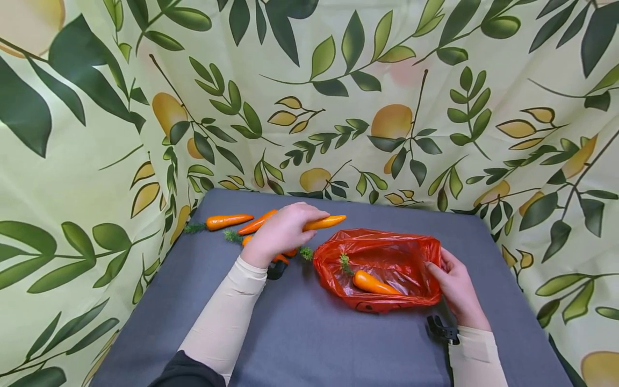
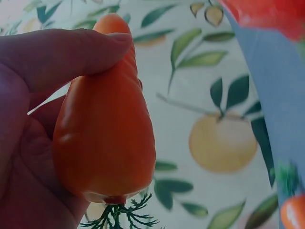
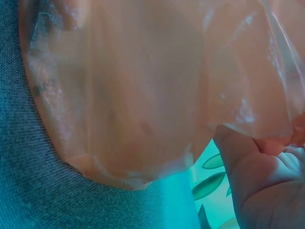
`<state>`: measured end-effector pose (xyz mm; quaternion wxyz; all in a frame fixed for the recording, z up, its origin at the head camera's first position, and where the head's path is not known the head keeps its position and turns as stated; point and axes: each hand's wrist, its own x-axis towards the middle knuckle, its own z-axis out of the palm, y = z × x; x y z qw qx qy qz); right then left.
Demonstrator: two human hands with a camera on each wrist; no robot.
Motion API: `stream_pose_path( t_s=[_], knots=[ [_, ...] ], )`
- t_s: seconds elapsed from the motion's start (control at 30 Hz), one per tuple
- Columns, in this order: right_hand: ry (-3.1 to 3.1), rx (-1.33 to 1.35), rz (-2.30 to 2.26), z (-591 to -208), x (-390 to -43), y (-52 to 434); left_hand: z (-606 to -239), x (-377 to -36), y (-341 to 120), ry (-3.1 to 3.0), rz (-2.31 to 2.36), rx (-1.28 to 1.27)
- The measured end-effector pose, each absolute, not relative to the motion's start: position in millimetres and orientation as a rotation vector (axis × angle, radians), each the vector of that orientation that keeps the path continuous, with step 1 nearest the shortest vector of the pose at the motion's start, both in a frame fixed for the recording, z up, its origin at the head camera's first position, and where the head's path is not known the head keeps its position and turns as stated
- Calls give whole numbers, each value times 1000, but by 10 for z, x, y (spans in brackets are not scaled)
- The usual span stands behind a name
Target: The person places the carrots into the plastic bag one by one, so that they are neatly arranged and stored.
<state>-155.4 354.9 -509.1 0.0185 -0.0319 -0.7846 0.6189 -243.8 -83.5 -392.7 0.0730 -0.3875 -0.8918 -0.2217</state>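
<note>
My left hand (image 1: 285, 231) grips an orange carrot (image 1: 329, 222) above the table, its tapered tip pointing right. In the left wrist view, the thumb lies across the upper part of this carrot (image 2: 105, 138), and its green leafy top hangs below. My right hand (image 1: 459, 293) holds the right edge of a red plastic bag (image 1: 333, 279), thumb inside the rim. The bag's mouth gapes upward. Inside it lies one carrot (image 1: 374, 282) with a green top. In the right wrist view the bag (image 3: 143, 95) covers part of the right hand's fingers.
On the table's left side lies a carrot (image 1: 229, 221), with another carrot (image 1: 256, 223) beside it. More carrots are partly hidden under my left wrist. The grey table (image 1: 329, 349) meets leaf-patterned cloth walls (image 1: 309, 134) at the back and sides.
</note>
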Motion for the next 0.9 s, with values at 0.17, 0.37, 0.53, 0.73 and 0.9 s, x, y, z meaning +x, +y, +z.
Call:
stream_pose_path(
  t_s=[0.17,0.37,0.53,0.73,0.9],
  knots=[
    [-2361,-43,2001,-5091,-1554,3531,-3926,-2456,-550,-2668,-594,-1267],
    [-2351,-30,2004,-5086,-1546,3531,-3929,-2418,-206,-2633,-546,-1425],
    [-2362,-49,1997,-5076,-1547,3534,-3939,-2358,81,-2591,-488,-1521],
    [-2402,-90,1976,-5073,-1549,3531,-3965,-2305,338,-2605,-442,-1581],
    [-2428,-97,1950,-5063,-1542,3531,-4047,-2262,523,-2583,-413,-1667]
  ],
)
